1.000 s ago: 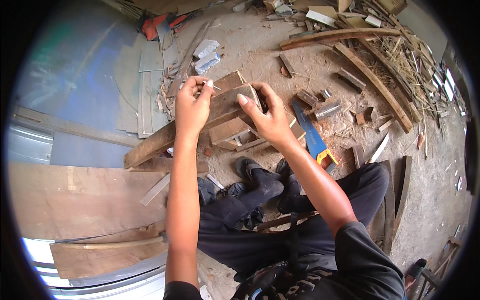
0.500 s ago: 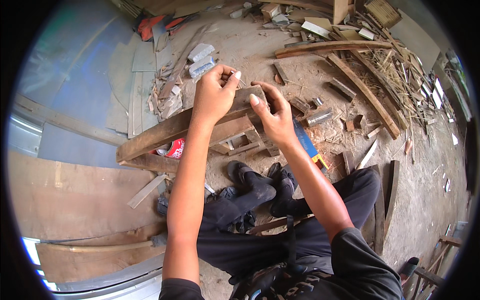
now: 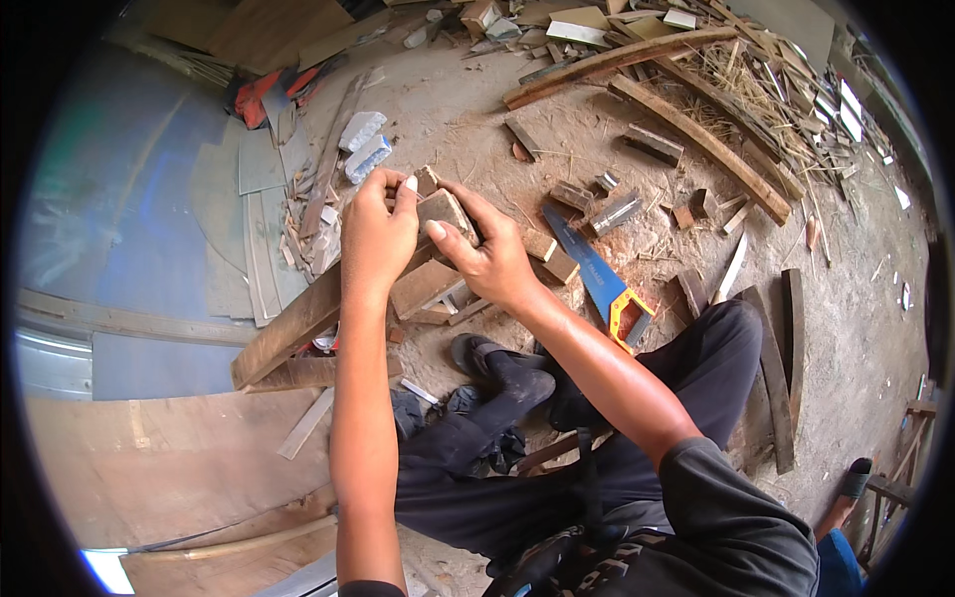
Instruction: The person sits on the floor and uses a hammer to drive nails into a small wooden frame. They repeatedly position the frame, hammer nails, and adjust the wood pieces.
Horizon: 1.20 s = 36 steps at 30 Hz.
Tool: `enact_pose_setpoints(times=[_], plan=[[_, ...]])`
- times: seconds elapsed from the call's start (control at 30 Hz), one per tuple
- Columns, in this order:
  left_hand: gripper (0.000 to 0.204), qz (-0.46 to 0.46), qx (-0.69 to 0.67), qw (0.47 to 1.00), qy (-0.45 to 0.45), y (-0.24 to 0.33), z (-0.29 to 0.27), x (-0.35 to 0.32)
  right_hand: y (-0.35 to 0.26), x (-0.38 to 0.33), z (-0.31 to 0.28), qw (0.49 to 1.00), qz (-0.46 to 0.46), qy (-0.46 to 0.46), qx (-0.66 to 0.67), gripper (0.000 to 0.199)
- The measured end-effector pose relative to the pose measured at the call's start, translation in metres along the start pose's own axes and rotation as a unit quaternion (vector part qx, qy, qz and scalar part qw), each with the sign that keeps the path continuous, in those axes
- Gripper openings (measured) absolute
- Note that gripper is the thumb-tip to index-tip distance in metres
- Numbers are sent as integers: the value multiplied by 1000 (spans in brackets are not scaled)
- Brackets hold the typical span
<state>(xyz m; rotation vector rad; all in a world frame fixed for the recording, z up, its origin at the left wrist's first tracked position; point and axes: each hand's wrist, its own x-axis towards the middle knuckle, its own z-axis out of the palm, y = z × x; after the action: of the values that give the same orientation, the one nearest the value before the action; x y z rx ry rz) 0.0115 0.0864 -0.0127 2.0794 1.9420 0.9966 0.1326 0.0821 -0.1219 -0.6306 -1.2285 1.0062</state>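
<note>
My right hand [image 3: 489,251] is wrapped round the end of a brown wooden beam [image 3: 290,334], thumb on the near side and fingers over the far side. The beam slants down to the left, resting over other timber. My left hand [image 3: 381,234] is closed at the beam's upper side, with thumb and fingers bent together; what they hold is hidden. Between the hands a small wood piece [image 3: 426,180] sticks up past the beam end. Cut wooden blocks [image 3: 426,287] lie underneath, and a red can [image 3: 324,343] is mostly hidden by my left forearm.
A handsaw [image 3: 600,279] with blue blade and yellow handle lies on the floor to the right, near a knife [image 3: 732,267] and wood offcuts [image 3: 653,145]. Long beams [image 3: 702,149] and scrap pile up far right. Someone's slippered foot [image 3: 854,480] shows at lower right.
Both hands and the beam end have shifted left and lower in the view, which has itself turned. The saw shows more fully now. The small wood piece between my hands has come into sight.
</note>
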Motion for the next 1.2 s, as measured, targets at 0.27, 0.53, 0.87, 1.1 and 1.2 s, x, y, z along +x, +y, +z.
enact_pose_setpoints(times=[0.27, 0.53, 0.87, 1.1, 1.2], plan=[[20, -27, -38, 999, -13, 3, -2, 3, 1, -1, 4, 985, -94, 9, -143, 86], [21, -34, -16, 999, -21, 13, -3, 5, 0, 3, 1, 987, -104, -15, -124, 92], [17, -57, -287, 956, -4, -11, -1, 4, -13, -1, 3, 999, 5, -5, -49, 45], [11, -66, -426, 902, 22, -9, -14, -3, -5, -2, 4, 997, 9, 1, -72, 47], [9, -50, -451, 891, -1, -12, -20, -6, -5, -2, 3, 998, 8, 0, -67, 47]])
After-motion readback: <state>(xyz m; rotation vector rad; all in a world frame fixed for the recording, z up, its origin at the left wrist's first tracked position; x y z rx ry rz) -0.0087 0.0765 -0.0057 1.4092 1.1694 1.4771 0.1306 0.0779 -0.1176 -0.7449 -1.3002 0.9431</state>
